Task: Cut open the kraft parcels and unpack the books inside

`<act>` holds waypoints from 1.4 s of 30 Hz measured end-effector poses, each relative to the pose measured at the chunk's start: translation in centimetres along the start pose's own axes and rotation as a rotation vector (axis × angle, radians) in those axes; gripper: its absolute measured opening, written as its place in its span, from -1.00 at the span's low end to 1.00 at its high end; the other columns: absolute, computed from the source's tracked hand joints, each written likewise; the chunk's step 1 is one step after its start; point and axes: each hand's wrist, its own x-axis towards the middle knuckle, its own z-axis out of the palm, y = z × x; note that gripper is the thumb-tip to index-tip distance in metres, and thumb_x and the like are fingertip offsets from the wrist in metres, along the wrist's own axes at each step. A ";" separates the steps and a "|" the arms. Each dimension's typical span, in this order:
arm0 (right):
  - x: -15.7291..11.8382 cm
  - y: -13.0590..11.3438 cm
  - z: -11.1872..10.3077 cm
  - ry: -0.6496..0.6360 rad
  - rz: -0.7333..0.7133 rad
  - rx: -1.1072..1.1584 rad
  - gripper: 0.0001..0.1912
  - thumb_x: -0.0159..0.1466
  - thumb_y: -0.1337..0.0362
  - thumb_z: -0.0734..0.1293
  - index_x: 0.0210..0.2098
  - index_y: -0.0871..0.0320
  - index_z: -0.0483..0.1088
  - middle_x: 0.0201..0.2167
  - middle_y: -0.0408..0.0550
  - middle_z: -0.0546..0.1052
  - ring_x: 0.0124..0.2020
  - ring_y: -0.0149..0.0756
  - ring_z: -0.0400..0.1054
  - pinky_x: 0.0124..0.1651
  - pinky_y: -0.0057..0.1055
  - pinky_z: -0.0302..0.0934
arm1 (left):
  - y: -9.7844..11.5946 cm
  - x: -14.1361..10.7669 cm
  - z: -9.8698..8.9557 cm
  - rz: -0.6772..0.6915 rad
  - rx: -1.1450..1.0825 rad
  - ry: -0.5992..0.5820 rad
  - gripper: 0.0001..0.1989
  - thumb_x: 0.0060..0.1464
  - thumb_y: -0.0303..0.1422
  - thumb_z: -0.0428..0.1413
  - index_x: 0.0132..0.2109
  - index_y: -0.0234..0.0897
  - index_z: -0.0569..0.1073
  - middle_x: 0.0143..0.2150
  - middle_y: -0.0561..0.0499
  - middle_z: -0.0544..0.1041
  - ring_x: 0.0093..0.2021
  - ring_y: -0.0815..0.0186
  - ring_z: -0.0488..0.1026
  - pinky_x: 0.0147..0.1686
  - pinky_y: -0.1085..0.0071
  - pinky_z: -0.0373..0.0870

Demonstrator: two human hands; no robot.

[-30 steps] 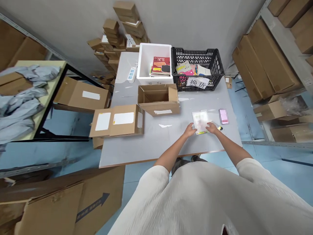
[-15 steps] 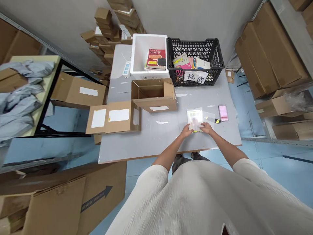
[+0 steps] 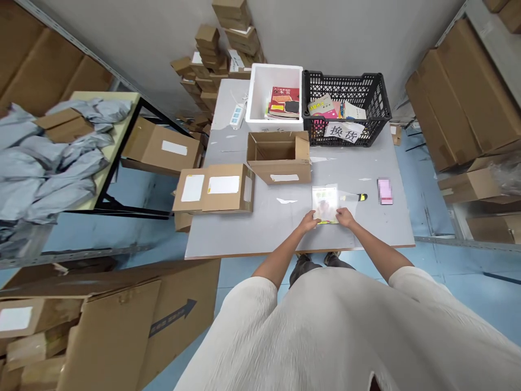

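Note:
A pale book (image 3: 325, 202) with a faint picture and a yellow lower edge lies near the front of the table, and its shiny surface looks like clear plastic film. My left hand (image 3: 310, 221) grips its lower left corner, thumb on top. At the lower right edge, my right hand (image 3: 345, 218) has its fingers closed on the book or its film; the exact hold is too small to make out. A clear plastic sheet shows just beyond my right hand, with a small black and yellow object (image 3: 362, 197) at its end.
On the grey table (image 3: 228, 233) stand an open cardboard box (image 3: 285, 172), closed boxes (image 3: 223, 187), a white foam bin (image 3: 256, 120) with books and a black crate (image 3: 345, 142) with books. A pink phone-like item (image 3: 385, 191) lies right. Grey parcels (image 3: 52, 163) cover a side table.
The view has shifted, so the table and boxes appear further right. My hands stay on the book, the right one more tightly curled at its edge. The black and yellow object now sits further from the pink item.

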 end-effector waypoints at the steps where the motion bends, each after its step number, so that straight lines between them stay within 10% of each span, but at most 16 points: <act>1: -0.1 -0.2 -0.2 0.013 0.016 -0.006 -0.74 0.26 0.27 0.27 -0.17 0.09 0.59 -0.19 0.00 0.59 0.00 -0.04 0.51 0.21 -0.19 0.43 | 0.0 -0.1 -0.2 0.011 0.006 0.001 -0.27 0.12 -0.31 0.40 0.41 -0.28 0.45 0.35 -0.28 0.59 0.25 -0.06 0.63 0.17 0.22 0.58; 9: 1.2 -5.6 1.4 0.123 0.000 0.290 -0.49 0.31 0.23 0.34 0.22 0.07 0.61 0.33 0.11 0.49 0.36 -0.02 0.42 0.52 -0.09 0.24 | 0.1 -0.2 -3.2 0.152 -0.030 0.178 -0.50 0.34 -0.31 0.19 0.36 -0.31 0.44 0.43 -0.35 0.50 0.31 -0.02 0.57 0.40 0.08 0.40; 19: 2.0 -11.6 8.2 -0.210 -0.223 0.387 -0.57 0.29 0.36 0.32 0.04 0.00 0.71 0.18 -0.02 0.66 0.27 -0.11 0.50 0.46 -0.08 0.29 | -2.3 -3.2 -8.3 0.341 0.121 0.644 -0.71 0.39 -0.43 0.04 0.19 -0.20 0.42 0.22 -0.25 0.48 0.21 0.03 0.49 0.31 0.04 0.38; 29: 0.3 -8.1 4.2 -0.161 -0.020 -0.367 -0.55 0.46 0.32 0.29 0.30 0.08 0.51 0.43 0.19 0.47 0.44 0.15 0.32 0.44 0.12 0.22 | -1.3 -5.5 -6.5 0.603 0.633 0.186 -0.54 0.31 -0.53 0.01 0.27 -0.15 0.51 0.36 -0.17 0.49 0.36 -0.02 0.38 0.33 0.04 0.27; 42: -2.7 -2.5 -2.2 -0.045 -0.009 -0.343 -0.46 0.50 0.35 0.17 0.39 0.23 0.48 0.45 0.22 0.42 0.45 0.00 0.30 0.47 -0.15 0.20 | 2.1 -1.2 -0.3 0.089 0.625 0.073 -0.57 0.41 -0.26 0.13 0.34 -0.22 0.46 0.32 -0.27 0.58 0.37 -0.07 0.48 0.27 0.15 0.37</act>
